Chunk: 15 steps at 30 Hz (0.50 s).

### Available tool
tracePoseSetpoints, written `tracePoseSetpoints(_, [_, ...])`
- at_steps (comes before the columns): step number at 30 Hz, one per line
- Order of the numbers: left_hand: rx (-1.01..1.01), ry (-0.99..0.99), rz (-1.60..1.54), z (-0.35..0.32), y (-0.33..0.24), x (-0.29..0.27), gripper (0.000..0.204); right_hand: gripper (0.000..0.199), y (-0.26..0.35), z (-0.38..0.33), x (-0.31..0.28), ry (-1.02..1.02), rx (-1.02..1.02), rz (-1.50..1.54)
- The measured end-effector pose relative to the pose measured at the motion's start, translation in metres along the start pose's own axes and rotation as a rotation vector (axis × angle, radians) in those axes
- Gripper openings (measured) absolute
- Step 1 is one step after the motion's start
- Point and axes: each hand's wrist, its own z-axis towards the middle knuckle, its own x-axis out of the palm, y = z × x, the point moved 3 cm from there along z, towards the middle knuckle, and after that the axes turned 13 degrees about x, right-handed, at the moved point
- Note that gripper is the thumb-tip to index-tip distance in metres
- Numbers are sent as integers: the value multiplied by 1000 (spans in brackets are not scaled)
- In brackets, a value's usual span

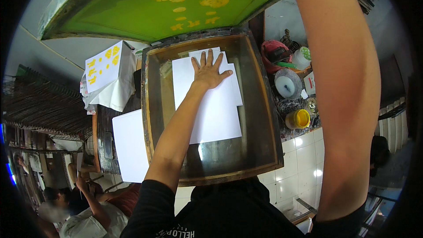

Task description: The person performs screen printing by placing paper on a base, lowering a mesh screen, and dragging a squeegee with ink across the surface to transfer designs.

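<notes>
My left hand (208, 73) lies flat with its fingers spread on a white sheet of paper (211, 119). Under and beside that sheet, the edges of other white pieces (235, 83) show, on a glass-topped table with a wooden rim (220, 177). My right arm (341, 97) reaches up past the top edge, so the right hand is out of sight. Tilted up behind the glass is a green printing screen (128, 13) with yellow-stained patterns, joined along the table's far edge.
At left, a printed sheet with yellow marks (104, 67) tops a wrapped stack, near white paper (131, 145) and a phone (108, 145). Right holds a yellow ink jar (298, 119), a white tub (287, 83) and a red basin (269, 52). Another person (94, 207) sits lower left.
</notes>
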Motion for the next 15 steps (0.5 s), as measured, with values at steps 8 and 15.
tracePoseSetpoints(8, [38,39,-25,-12,2,0,90,34,5,-26,-9,73,56,47])
tracePoseSetpoints(15, [26,55,3,-11,0,1,90,34,3,-19,-3,23,44,60])
